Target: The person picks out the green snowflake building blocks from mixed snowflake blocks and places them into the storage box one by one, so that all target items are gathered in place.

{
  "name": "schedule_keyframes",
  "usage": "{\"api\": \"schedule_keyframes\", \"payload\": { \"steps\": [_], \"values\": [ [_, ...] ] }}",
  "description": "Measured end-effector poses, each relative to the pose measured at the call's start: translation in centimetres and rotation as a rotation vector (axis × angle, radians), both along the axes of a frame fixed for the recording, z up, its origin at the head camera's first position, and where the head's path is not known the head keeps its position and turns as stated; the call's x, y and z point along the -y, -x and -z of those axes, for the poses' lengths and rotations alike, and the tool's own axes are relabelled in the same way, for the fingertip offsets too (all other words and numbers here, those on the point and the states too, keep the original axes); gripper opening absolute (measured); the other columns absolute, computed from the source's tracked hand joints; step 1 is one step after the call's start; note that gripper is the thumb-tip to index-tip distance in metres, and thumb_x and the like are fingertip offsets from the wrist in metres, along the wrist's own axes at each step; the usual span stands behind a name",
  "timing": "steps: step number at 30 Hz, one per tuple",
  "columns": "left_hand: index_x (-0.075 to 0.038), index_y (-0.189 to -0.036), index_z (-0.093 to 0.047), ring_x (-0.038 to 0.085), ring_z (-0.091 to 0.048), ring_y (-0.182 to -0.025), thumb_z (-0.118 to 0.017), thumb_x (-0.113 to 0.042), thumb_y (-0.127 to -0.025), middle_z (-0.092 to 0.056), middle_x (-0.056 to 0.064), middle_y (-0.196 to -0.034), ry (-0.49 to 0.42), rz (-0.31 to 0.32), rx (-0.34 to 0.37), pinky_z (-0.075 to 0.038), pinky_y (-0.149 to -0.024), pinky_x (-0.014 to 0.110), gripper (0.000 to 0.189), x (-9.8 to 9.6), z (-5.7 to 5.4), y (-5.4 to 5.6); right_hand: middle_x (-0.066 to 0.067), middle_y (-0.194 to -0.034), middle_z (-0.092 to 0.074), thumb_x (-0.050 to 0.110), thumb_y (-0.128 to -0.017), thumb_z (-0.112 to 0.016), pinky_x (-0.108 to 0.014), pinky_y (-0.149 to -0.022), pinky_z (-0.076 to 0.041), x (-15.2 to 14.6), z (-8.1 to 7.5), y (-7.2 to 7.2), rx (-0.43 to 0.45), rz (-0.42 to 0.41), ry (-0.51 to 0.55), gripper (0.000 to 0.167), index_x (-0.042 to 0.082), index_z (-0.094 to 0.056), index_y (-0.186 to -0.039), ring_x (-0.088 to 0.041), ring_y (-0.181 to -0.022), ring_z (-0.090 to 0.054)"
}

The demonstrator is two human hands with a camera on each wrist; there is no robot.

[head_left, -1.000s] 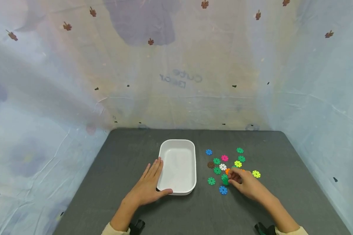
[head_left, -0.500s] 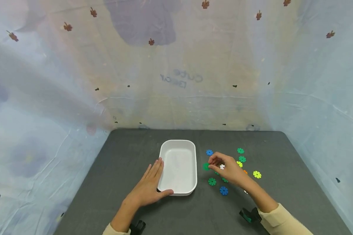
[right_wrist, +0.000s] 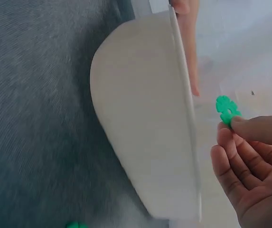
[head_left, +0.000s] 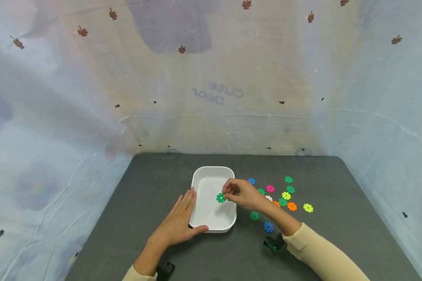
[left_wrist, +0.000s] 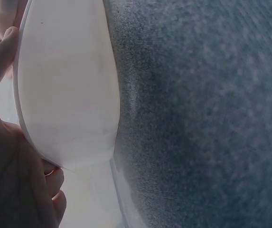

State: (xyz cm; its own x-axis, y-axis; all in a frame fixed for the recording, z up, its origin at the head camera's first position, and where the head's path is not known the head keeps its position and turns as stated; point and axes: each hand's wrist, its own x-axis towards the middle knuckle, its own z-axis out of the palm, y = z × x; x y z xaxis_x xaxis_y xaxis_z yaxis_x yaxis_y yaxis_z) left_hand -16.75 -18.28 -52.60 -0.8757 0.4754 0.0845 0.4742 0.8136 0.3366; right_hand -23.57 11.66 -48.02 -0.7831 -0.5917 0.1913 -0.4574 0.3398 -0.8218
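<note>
A white rectangular tray lies on the dark table, its inside bare in the head view. My right hand is over the tray's right side, pinching a green notched disc between thumb and fingertip. In the right wrist view that green disc stands above the rim of the tray. My left hand rests along the tray's left edge, fingers straight and thumb out on the near rim. The left wrist view shows the left hand against the tray wall.
Right of the tray, several loose notched discs are scattered on the grey table: a pink disc, a blue disc, an orange disc, a yellow disc and more. A patterned sheet hangs behind the table.
My right hand has picked a green disc out of the scattered discs and carried it left until it is over the tray. The left hand stays at the tray's edge.
</note>
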Motion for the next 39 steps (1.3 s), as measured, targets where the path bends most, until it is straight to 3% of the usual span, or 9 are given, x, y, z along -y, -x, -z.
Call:
{"api": "schedule_keyframes", "payload": {
  "steps": [6, 12, 22, 29, 39],
  "values": [
    [0.003, -0.170, -0.016, 0.035, -0.014, -0.166, -0.059, -0.082, -0.093, -0.012, 0.019, -0.179, -0.010, 0.010, -0.049, -0.015, -0.133, 0.054, 0.122, 0.1, 0.4, 0.2, -0.002, -0.093, -0.073, 0.003, -0.099, -0.076, -0.027, -0.078, -0.060, 2.7, 0.8, 0.8, 0.002, -0.068, -0.053, 0.007, 0.006, -0.072, -0.104, -0.010, -0.085, -0.068],
    [0.003, -0.170, -0.014, 0.031, -0.011, -0.167, -0.060, -0.081, -0.093, -0.008, 0.019, -0.180, 0.018, -0.008, -0.025, -0.015, -0.134, 0.052, 0.123, 0.2, 0.2, 0.2, -0.003, -0.090, -0.073, -0.001, -0.097, -0.077, -0.023, -0.076, -0.059, 4.8, 1.4, 1.3, 0.058, -0.113, -0.120, 0.008, 0.002, -0.071, -0.101, -0.008, -0.081, -0.067],
    [0.004, -0.170, -0.010, 0.033, -0.006, -0.167, -0.058, -0.080, -0.095, -0.001, 0.018, -0.180, 0.071, -0.002, 0.023, -0.010, -0.135, 0.052, 0.122, 0.3, -0.1, 0.3, -0.003, -0.079, -0.072, -0.003, -0.092, -0.080, -0.017, -0.062, -0.051, 7.8, 2.5, 2.1, 0.149, -0.077, -0.192, 0.007, 0.001, -0.075, -0.096, -0.004, -0.067, -0.061],
    [0.007, -0.168, -0.018, 0.040, -0.015, -0.165, -0.061, -0.078, -0.096, -0.011, 0.023, -0.178, 0.028, 0.011, -0.032, -0.017, -0.133, 0.058, 0.120, 0.1, -0.3, 0.0, -0.011, -0.076, -0.075, -0.004, -0.091, -0.081, -0.016, -0.055, -0.047, 9.1, 3.6, 2.2, 0.205, -0.039, -0.231, 0.007, -0.002, -0.075, -0.093, -0.010, -0.060, -0.063],
    [0.004, -0.170, -0.016, 0.033, -0.011, -0.166, -0.055, -0.082, -0.095, -0.009, 0.020, -0.179, -0.021, 0.017, -0.062, -0.007, -0.135, 0.046, 0.121, 0.2, 0.6, 0.0, -0.005, -0.074, -0.072, -0.001, -0.092, -0.083, -0.016, -0.057, -0.047, 9.3, 3.7, 1.9, 0.157, -0.017, -0.239, 0.009, 0.001, -0.075, -0.090, -0.003, -0.060, -0.059]
  ]
}}
